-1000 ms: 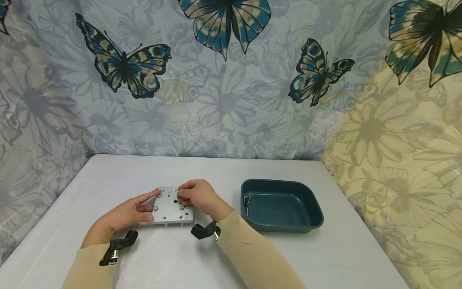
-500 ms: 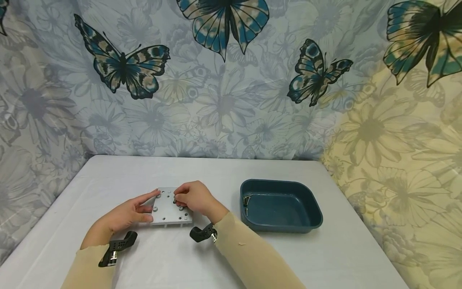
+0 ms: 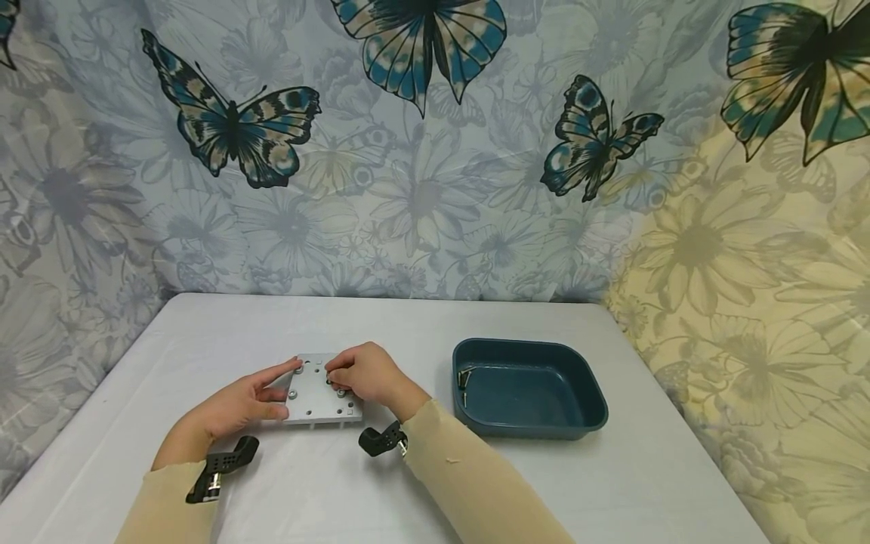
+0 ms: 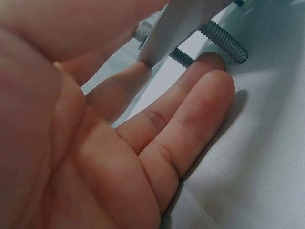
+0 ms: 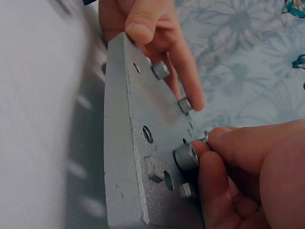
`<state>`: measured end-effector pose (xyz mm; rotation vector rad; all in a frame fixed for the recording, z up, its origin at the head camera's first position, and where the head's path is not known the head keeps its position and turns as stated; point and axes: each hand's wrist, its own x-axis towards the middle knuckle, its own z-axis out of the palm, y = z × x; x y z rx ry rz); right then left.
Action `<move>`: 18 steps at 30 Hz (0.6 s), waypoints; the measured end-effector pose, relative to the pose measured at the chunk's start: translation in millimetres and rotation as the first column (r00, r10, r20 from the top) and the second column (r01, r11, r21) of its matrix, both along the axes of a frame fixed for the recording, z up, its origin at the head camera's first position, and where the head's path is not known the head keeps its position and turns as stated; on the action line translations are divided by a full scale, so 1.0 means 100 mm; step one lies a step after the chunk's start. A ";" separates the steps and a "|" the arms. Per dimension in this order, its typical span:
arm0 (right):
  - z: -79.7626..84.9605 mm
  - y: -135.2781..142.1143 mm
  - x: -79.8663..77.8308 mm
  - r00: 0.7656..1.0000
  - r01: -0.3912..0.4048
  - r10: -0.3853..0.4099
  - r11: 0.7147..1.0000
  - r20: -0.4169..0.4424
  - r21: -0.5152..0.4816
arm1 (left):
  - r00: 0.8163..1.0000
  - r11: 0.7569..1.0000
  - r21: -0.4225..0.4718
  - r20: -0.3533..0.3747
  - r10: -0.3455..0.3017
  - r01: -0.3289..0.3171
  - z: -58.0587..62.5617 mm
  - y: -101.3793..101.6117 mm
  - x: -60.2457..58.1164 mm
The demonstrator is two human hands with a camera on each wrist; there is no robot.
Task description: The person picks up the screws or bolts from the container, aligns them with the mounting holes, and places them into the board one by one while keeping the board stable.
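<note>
A silver metal plate (image 3: 316, 397) with drilled holes stands raised above the white table on bolts whose threaded ends (image 4: 228, 45) stick out underneath. My left hand (image 3: 238, 404) holds its left side, thumb at the near corner and index finger at a bolt head (image 5: 185, 105) by the far corner. Fingers of that hand lie beneath the plate in the left wrist view. My right hand (image 3: 374, 374) is over the plate's right half, its thumb and index finger pinching a small metal screw (image 5: 205, 137), mostly hidden. Beside these fingertips sits a knurled bolt head (image 5: 186, 157).
A dark teal tray (image 3: 578, 385) stands right of the plate, with a few small brass-coloured metal pieces (image 3: 464, 376) at its left end. A white cloth covers the table (image 3: 306, 483). Butterfly-patterned fabric (image 3: 435, 227) hangs behind and along both sides.
My right hand has shifted slightly left and lower over the plate, bringing the pinched screw down toward the surface. The left hand stays in place on the plate.
</note>
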<state>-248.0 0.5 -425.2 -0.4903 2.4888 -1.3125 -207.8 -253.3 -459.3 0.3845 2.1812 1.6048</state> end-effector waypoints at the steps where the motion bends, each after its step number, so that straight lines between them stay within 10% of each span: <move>1: 0.00 0.00 0.00 1.000 0.000 0.000 1.000 -0.004 0.008 | 1.000 1.000 0.000 0.001 0.000 0.000 0.00 0.00 0.00; 18: -0.02 0.01 0.02 1.000 0.013 -0.013 1.000 -0.009 0.001 | 1.000 0.999 -0.039 0.001 0.027 -0.027 0.00 0.01 0.01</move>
